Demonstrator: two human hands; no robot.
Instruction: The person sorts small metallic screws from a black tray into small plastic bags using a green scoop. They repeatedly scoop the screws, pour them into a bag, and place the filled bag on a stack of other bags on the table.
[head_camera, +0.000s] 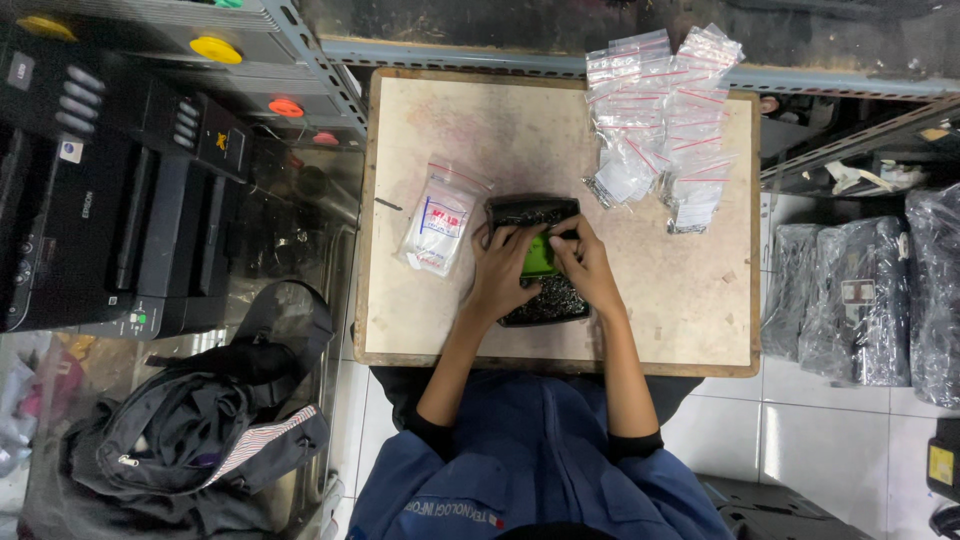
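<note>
At the board's (700, 320) near edge, two forearms in blue sleeves reach in from six o'clock. The left hand (502, 268) and right hand (585, 265) meet over a black tray (545, 305) of small dark screws, fingers curled together around a green object (538, 255) held between them. At nine o'clock from the tray lies a filled bag (437, 222) with a red-and-blue label. Farther, at one o'clock, a pile of empty zip bags (660, 110) lies on the board. A black printer (90, 200) stands well apart at nine o'clock.
</note>
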